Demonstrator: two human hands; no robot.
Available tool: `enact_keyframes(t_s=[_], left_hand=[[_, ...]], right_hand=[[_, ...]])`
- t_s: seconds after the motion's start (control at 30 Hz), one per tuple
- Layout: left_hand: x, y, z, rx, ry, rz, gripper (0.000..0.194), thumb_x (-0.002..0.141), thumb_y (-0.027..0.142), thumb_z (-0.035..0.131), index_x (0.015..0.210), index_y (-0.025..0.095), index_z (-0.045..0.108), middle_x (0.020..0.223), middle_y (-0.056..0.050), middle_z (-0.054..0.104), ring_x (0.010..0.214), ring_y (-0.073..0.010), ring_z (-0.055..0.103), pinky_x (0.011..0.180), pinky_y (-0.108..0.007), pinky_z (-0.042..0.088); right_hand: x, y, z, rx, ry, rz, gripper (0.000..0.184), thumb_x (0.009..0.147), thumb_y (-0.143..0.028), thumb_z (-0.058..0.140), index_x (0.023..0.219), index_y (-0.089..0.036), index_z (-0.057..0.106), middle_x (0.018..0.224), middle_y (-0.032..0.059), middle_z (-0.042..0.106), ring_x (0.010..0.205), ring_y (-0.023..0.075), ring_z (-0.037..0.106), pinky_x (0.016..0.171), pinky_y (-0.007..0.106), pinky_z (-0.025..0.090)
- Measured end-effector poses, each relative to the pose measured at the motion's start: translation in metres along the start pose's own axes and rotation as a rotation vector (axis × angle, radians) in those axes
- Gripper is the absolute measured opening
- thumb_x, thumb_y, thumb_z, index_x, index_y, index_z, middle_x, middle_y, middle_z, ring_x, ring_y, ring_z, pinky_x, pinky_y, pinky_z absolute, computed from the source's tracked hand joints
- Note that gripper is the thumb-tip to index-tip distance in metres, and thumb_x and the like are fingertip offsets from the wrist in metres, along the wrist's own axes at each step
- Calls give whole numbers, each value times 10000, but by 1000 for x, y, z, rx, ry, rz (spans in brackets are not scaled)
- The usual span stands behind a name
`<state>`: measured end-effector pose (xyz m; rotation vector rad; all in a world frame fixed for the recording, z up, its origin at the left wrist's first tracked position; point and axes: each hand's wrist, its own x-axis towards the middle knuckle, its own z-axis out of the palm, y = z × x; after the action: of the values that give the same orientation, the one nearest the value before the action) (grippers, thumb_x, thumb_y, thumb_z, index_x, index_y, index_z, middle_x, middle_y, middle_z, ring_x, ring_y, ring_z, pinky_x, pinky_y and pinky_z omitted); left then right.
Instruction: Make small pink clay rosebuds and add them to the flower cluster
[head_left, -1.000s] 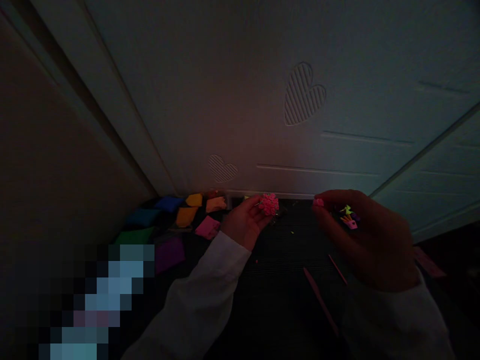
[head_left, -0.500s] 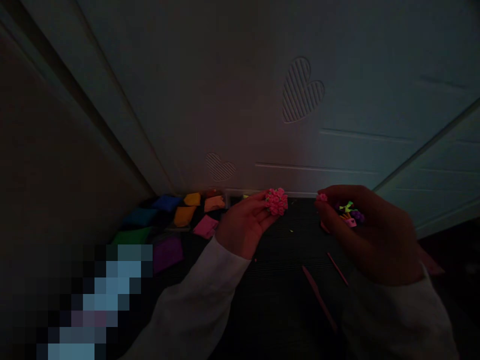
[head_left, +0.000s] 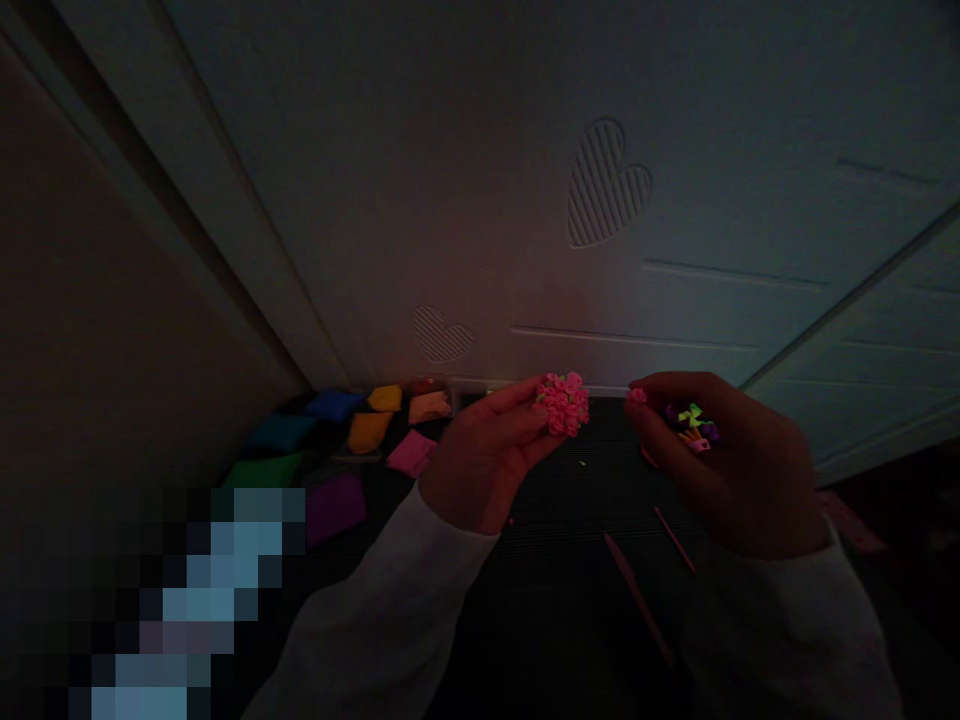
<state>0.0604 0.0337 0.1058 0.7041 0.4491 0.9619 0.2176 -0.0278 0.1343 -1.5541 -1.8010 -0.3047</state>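
The scene is very dark. My left hand pinches a small pink cluster of tiny clay roses at its fingertips. A short gap to the right, my right hand pinches one tiny pink clay piece between thumb and forefinger. A small multicoloured clay ornament in green, purple and pink sits on the back of that hand's fingers. Both hands hover over a dark ribbed mat.
Several coloured clay packets in blue, orange, pink, green and purple lie at the left by the wall. Two thin pink sticks lie on the mat. A white panel with heart cut-outs rises right behind.
My left hand has carried the pink rose cluster to the right and slightly up, closer to my right hand. The right hand has stayed nearly in place.
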Motion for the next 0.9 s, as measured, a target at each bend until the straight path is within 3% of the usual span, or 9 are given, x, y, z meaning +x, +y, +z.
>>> enact_keyframes(t_s=[0.33,0.9], left_hand=[[-9,8,8,6,-41,-46,260,717,83,499,964,81,579,1014,-126,607,895,-190,577,839,-320,429],[-16,9,12,5,-70,-18,192,711,86,500,866,115,611,878,-78,633,811,-160,578,739,-269,454]], right_hand=[[2,2,6,1,-44,-37,150,752,-253,530,883,-191,566,746,-7,602,666,114,557,612,235,428],[2,-10,3,63,-92,-96,170,738,-207,539,907,-215,556,805,-21,612,727,112,557,661,240,414]])
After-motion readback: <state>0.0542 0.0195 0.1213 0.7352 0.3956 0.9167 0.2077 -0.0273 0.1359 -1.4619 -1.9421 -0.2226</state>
